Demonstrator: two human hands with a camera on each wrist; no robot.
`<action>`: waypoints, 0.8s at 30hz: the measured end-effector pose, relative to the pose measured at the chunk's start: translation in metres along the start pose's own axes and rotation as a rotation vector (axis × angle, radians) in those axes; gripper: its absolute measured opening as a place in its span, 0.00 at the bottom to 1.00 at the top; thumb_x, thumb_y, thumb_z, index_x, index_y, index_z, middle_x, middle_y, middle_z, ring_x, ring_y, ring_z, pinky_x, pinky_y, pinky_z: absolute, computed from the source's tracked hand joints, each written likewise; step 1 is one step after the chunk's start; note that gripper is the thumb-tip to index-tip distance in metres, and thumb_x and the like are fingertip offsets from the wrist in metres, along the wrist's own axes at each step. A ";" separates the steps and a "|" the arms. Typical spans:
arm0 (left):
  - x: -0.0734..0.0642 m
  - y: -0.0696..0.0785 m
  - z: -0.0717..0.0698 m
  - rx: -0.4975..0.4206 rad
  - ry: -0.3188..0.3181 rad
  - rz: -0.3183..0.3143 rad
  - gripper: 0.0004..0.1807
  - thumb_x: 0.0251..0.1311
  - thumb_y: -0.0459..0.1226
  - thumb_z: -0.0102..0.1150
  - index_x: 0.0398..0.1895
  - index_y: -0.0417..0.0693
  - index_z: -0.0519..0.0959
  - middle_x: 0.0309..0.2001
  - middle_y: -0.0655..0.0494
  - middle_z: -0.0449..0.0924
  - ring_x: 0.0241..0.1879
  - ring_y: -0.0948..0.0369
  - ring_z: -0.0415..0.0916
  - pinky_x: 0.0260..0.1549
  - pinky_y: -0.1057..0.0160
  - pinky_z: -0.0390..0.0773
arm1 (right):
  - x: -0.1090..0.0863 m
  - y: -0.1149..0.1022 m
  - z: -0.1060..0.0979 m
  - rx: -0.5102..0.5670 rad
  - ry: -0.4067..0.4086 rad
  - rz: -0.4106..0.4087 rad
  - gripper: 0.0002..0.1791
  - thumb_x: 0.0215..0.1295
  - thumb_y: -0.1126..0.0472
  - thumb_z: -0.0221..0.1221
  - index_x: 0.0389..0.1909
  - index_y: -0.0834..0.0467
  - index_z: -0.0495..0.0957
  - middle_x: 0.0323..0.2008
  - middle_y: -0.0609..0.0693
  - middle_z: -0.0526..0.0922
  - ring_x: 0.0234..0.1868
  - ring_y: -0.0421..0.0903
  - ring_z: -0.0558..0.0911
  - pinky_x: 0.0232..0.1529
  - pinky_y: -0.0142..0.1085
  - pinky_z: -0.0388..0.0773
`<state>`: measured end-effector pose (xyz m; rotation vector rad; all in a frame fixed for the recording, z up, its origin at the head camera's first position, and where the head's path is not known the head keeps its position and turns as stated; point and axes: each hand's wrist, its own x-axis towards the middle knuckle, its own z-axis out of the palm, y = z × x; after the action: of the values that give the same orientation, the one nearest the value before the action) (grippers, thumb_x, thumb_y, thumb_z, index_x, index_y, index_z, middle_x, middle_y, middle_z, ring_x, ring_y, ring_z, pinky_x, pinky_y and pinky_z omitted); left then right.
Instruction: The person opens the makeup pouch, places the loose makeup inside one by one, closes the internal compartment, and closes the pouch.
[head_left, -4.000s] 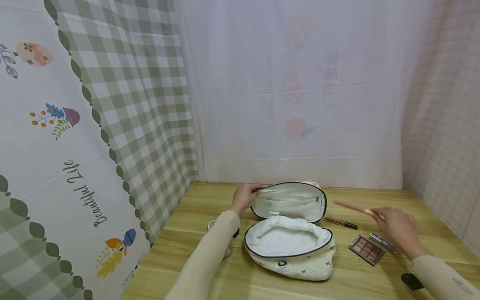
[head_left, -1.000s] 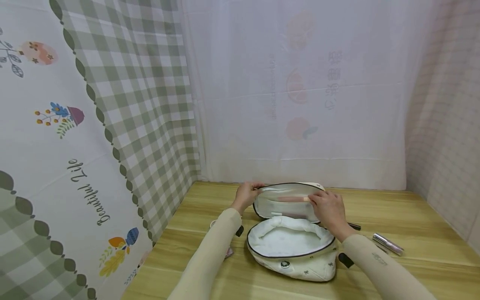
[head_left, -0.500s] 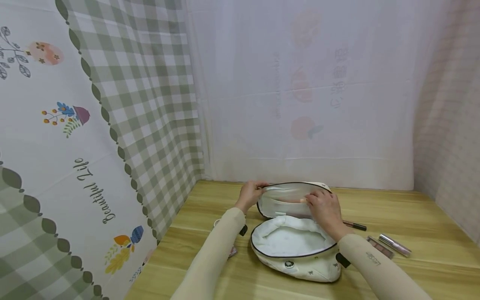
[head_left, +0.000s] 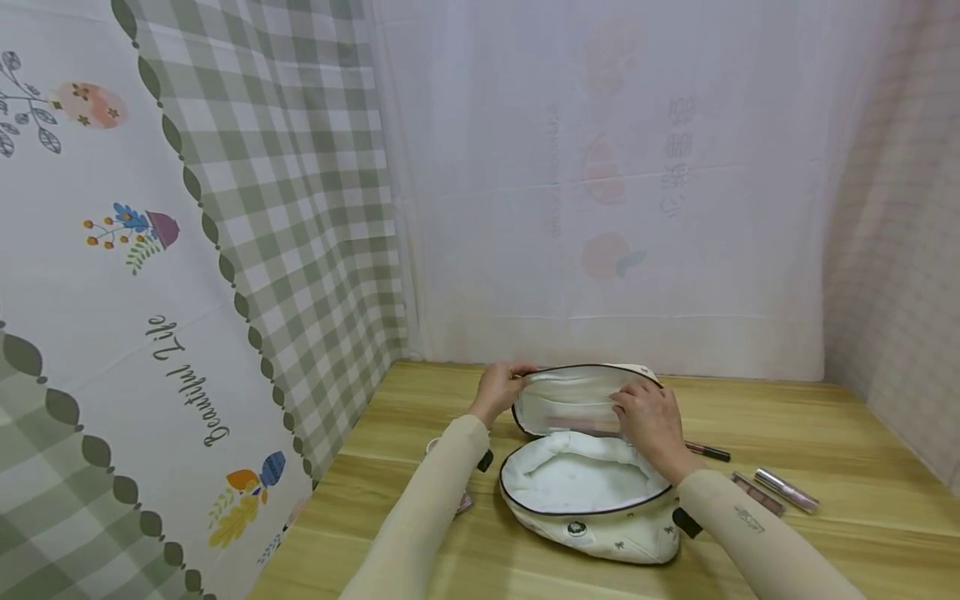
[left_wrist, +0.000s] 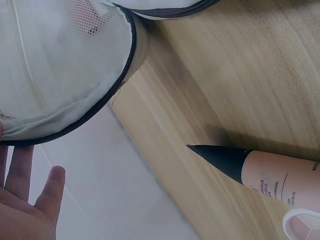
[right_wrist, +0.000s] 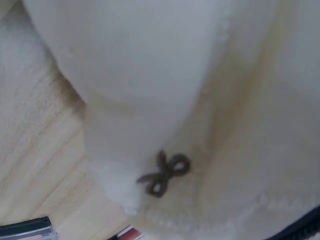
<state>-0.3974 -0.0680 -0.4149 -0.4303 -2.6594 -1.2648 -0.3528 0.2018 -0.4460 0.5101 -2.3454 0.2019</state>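
Observation:
A cream makeup bag [head_left: 592, 533] with a black zip stands unzipped, its lid [head_left: 547, 387] tipped back. My left hand [head_left: 498, 392] pinches the lid's left edge; in the left wrist view the little finger of this hand [left_wrist: 30, 200] sticks out below the zip. At the lid's right side, my right hand [head_left: 651, 417] has its fingers curled at the top edge of the inner mesh pocket [head_left: 570, 412]. A pinkish shape shows through the mesh. The right wrist view holds only the bag's side [right_wrist: 150, 125] with a bow print; my right hand is hidden there.
Right of the bag lie a dark-capped lip gloss tube [head_left: 708, 451], an eyeshadow palette [head_left: 757, 495] and a silver tube [head_left: 786, 490]. On the left are a peach concealer tube [left_wrist: 280, 177] with black cap and a white-rimmed round compact [left_wrist: 302, 225], partly behind my left arm.
My right hand has brought a slim pink stick from the right to the lid pocket; its pale end no longer shows between my fingers. My left hand keeps holding the lid.

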 end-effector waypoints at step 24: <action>0.000 0.001 0.001 0.014 -0.003 -0.011 0.11 0.68 0.35 0.60 0.50 0.52 0.86 0.49 0.57 0.85 0.47 0.57 0.80 0.41 0.62 0.78 | -0.012 0.037 -0.024 0.006 0.150 -0.007 0.11 0.49 0.62 0.73 0.36 0.58 0.87 0.34 0.56 0.86 0.33 0.59 0.82 0.28 0.51 0.70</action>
<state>-0.3969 -0.0668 -0.4154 -0.4169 -2.6747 -1.2487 -0.3450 0.2458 -0.4368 0.4894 -2.1972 0.2360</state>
